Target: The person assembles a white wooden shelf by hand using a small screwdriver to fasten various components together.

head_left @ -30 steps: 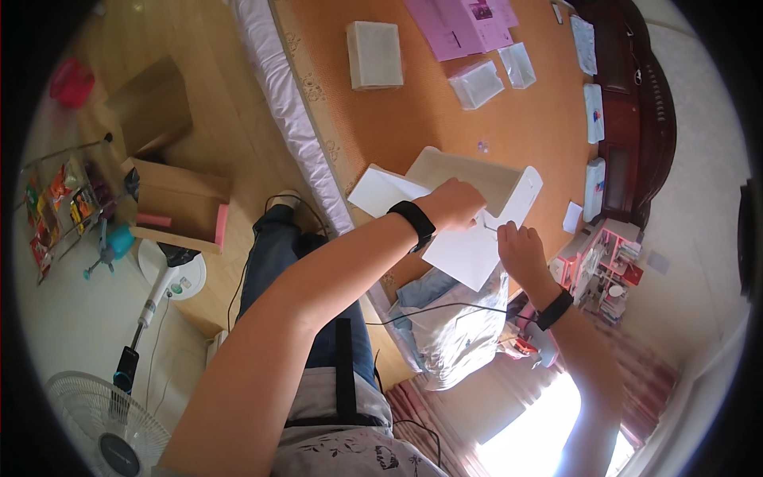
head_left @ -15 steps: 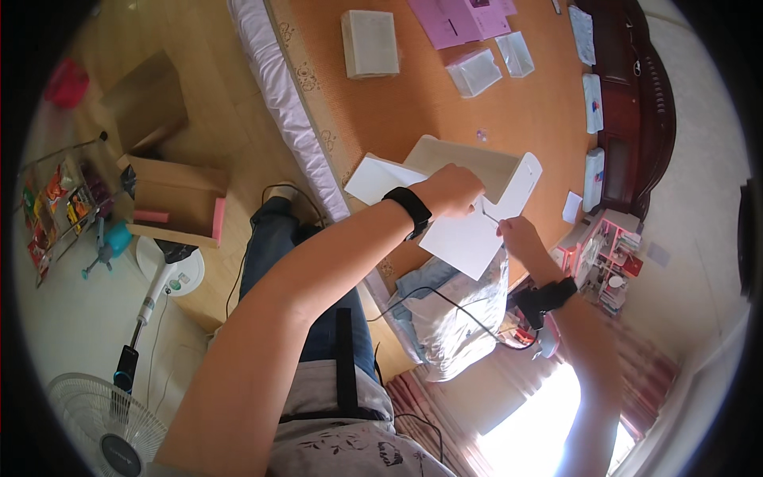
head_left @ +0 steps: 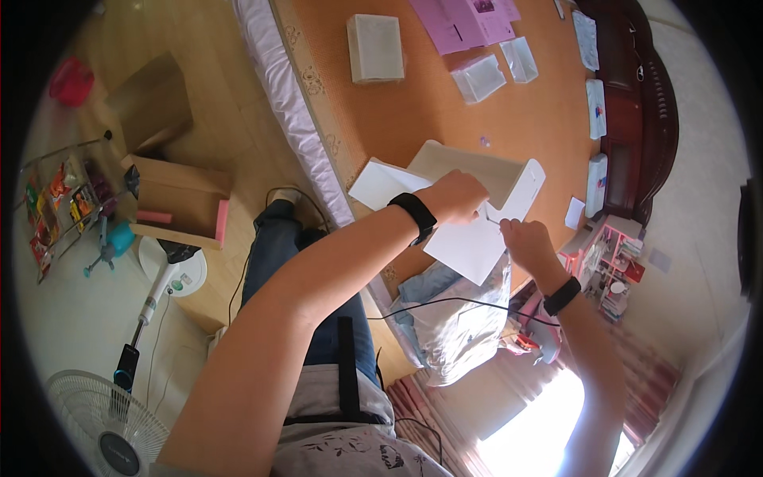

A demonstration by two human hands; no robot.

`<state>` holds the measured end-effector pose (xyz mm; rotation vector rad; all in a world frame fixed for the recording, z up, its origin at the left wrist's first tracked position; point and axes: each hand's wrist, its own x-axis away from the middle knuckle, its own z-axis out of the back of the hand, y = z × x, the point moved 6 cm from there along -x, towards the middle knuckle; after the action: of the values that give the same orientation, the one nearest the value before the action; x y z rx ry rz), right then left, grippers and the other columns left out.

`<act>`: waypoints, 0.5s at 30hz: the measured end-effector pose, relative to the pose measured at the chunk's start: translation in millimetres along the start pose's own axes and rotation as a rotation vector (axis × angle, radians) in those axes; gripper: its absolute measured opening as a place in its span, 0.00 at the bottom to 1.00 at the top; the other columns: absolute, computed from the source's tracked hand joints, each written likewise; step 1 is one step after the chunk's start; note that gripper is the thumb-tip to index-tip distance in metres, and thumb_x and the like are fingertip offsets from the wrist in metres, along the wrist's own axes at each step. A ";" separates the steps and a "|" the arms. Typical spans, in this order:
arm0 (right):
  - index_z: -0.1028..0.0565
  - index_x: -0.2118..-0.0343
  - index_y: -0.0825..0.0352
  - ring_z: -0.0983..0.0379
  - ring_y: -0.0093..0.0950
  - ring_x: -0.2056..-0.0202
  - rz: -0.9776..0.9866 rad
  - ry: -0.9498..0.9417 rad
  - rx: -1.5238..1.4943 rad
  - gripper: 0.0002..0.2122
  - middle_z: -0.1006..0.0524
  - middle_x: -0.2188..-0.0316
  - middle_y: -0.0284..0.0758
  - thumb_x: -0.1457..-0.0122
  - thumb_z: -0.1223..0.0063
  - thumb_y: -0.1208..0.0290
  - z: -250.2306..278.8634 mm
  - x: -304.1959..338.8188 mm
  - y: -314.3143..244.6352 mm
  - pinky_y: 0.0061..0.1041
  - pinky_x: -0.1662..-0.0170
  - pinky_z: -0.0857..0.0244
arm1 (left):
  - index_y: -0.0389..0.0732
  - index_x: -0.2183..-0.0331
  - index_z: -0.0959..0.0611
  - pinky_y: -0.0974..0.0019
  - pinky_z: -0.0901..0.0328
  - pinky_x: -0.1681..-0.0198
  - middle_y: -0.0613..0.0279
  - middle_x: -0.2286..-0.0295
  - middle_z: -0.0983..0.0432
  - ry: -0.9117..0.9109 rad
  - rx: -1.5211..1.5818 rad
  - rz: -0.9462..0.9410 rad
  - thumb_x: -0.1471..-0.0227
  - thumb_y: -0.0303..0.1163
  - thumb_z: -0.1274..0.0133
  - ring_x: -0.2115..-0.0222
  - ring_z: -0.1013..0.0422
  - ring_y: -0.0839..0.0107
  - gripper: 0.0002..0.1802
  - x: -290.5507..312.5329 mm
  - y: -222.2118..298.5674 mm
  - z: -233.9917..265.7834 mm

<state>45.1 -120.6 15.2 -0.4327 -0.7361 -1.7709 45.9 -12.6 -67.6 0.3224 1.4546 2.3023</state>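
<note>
A black cable (head_left: 445, 300) loops over the crumpled white cloth bundle (head_left: 469, 338) just below where I'm working, and my left hand (head_left: 457, 197) and forearm hide part of the white container (head_left: 520, 191), which sits on the smooth orange mat (head_left: 429, 95). Farther up I see a boxy pale block (head_left: 376, 48), two shiny clear-sided trays (head_left: 479, 79) and a flat pink sheet (head_left: 465, 28); an open brown carton (head_left: 187, 187) stands on the wooden floor. The container has thin, stiff, matte panels and rounded corners. My right hand (head_left: 524, 238) pinches a thin grey rod (head_left: 493, 222); my left has curled fingers, its grip hidden.
</note>
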 end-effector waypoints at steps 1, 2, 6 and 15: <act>0.34 0.76 0.64 0.30 0.31 0.82 -0.084 -0.062 -0.078 0.04 0.29 0.82 0.35 0.52 0.51 0.73 -3.5 -2.4 4.1 0.28 0.80 0.37 | 0.39 0.62 0.21 0.58 0.35 0.60 0.53 0.69 0.24 -0.001 0.009 0.010 0.59 0.33 0.43 0.65 0.28 0.57 0.18 1.4 -2.7 2.7; 0.34 0.77 0.65 0.29 0.32 0.82 -0.168 -0.068 -0.134 0.04 0.29 0.82 0.36 0.50 0.52 0.72 -4.1 -3.6 3.2 0.28 0.79 0.37 | 0.39 0.62 0.21 0.58 0.35 0.60 0.53 0.69 0.24 -0.002 0.019 0.020 0.59 0.32 0.43 0.65 0.28 0.58 0.17 2.7 -4.5 4.8; 0.29 0.78 0.68 0.28 0.36 0.82 -0.426 0.055 -0.385 0.08 0.28 0.86 0.42 0.46 0.54 0.69 -13.2 -4.2 1.3 0.31 0.79 0.36 | 0.40 0.61 0.21 0.59 0.35 0.60 0.53 0.69 0.24 -0.042 -0.044 0.030 0.58 0.32 0.43 0.65 0.28 0.58 0.18 3.1 -2.6 -0.8; 0.30 0.77 0.65 0.31 0.27 0.84 -0.552 -0.051 -0.411 0.08 0.33 0.90 0.34 0.46 0.52 0.67 -10.9 2.5 11.5 0.26 0.81 0.42 | 0.41 0.63 0.20 0.59 0.35 0.61 0.56 0.70 0.23 -0.043 -0.052 0.011 0.58 0.34 0.44 0.65 0.28 0.59 0.17 0.6 -2.8 -1.7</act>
<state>56.0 -131.8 11.7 -0.5872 -0.5533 -2.4564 45.2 -12.6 -70.8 0.3626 1.3728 2.3234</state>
